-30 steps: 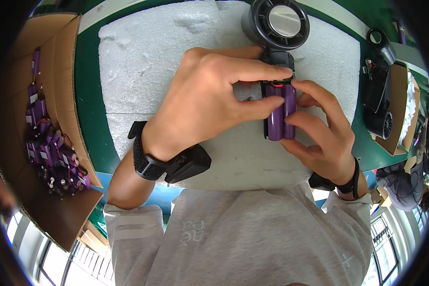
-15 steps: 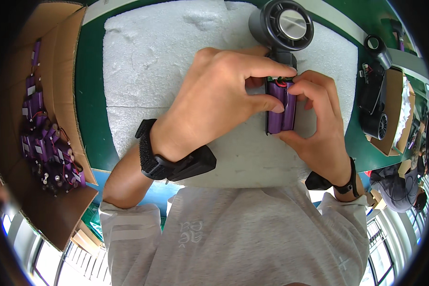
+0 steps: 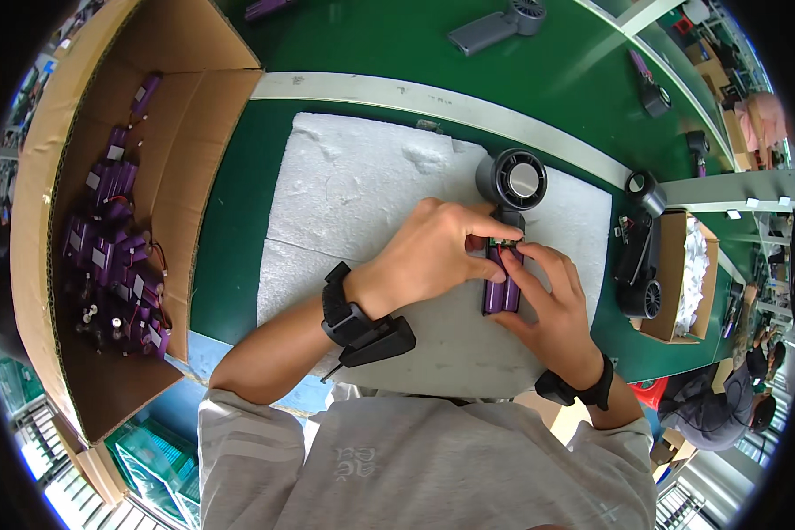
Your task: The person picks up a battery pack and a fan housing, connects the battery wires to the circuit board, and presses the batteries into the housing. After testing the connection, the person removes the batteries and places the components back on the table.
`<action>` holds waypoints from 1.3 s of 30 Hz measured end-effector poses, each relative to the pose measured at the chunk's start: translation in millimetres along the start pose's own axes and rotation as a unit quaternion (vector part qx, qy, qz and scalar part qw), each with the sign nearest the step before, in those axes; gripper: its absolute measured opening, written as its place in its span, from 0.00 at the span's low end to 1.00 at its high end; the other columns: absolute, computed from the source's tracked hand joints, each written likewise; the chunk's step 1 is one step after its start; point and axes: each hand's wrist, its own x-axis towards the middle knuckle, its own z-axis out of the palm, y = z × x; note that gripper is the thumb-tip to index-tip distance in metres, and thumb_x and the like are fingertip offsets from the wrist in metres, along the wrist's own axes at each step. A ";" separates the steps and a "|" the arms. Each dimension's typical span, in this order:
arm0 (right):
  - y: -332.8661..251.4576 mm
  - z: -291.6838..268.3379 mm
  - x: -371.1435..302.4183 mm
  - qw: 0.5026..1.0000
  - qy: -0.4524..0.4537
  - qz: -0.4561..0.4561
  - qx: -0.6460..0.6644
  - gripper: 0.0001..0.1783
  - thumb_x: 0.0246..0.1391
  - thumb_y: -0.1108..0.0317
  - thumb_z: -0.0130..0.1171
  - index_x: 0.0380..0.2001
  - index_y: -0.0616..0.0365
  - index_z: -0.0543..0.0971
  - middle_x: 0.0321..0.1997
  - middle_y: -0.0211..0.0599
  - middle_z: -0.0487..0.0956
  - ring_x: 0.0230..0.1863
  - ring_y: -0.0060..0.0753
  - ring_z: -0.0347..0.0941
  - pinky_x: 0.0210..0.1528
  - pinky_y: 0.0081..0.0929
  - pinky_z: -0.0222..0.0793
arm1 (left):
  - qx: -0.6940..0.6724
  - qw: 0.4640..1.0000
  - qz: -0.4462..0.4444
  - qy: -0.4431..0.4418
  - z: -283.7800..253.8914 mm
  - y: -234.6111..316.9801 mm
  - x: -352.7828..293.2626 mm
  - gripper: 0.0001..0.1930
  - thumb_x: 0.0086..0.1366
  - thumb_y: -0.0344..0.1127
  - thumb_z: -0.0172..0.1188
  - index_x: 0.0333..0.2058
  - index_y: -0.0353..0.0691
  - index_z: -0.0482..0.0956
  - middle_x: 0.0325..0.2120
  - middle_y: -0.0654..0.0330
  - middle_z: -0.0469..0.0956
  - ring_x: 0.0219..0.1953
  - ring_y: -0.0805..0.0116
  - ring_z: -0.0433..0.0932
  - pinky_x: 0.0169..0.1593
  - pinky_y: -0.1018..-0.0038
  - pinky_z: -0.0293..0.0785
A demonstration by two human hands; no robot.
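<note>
A dark handheld fan (image 3: 493, 183) lies on the white foam sheet (image 3: 336, 190), its round head pointing away from me. In its uncovered handle sits a purple battery pack (image 3: 501, 298) of two cells side by side, with a red wire and a bit of green circuit board (image 3: 506, 240) above. My left hand (image 3: 428, 256) grips the handle from the left, index finger across the board and thumb on the cells. From the right, my right hand (image 3: 555, 300) closes on the handle, index fingertip by the wire, thumb near the pack's lower end. Fingers partly cover the wiring.
A tall cardboard box (image 3: 225, 115) on the left holds several purple battery packs (image 3: 106, 238). To the right, more dark fans (image 3: 642, 296) lie beside a small carton (image 3: 680, 334). Another grey fan (image 3: 495, 31) rests on the green table beyond a pale strip (image 3: 371, 88). A person (image 3: 711, 415) sits far right.
The head view has tilted, showing more of the far table. Both hands stay on the fan handle, and the right index finger has shifted slightly over the wire.
</note>
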 end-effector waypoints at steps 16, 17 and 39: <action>60.4 -21.7 72.0 0.930 0.216 0.105 -0.277 0.31 0.48 0.74 0.65 0.57 0.58 0.70 0.58 0.49 0.71 0.52 0.46 0.71 0.54 0.38 0.68 | 0.044 0.988 0.059 0.135 -5.9 -20.4 7.9 0.21 0.52 0.28 0.69 0.47 0.42 0.78 0.42 0.56 0.77 0.34 0.62 0.77 0.39 0.71 0.77; 52.3 -24.3 75.0 0.935 0.219 0.091 -0.263 0.31 0.48 0.74 0.65 0.57 0.58 0.70 0.58 0.49 0.71 0.52 0.46 0.71 0.54 0.38 0.68 | 0.043 0.984 0.065 0.161 -7.5 -21.8 8.9 0.20 0.52 0.29 0.68 0.46 0.42 0.78 0.42 0.56 0.77 0.34 0.62 0.77 0.39 0.71 0.77; 53.3 3.1 6.6 0.955 0.087 0.094 0.269 0.03 0.51 0.80 0.61 0.31 0.63 0.78 0.27 0.33 0.75 0.24 0.21 0.68 0.27 0.18 0.63 | 0.561 0.653 -0.341 0.379 -383.0 -198.8 -69.9 0.26 0.63 0.49 0.47 0.58 0.47 0.71 0.56 0.47 0.71 0.56 0.46 0.72 0.55 0.53 0.72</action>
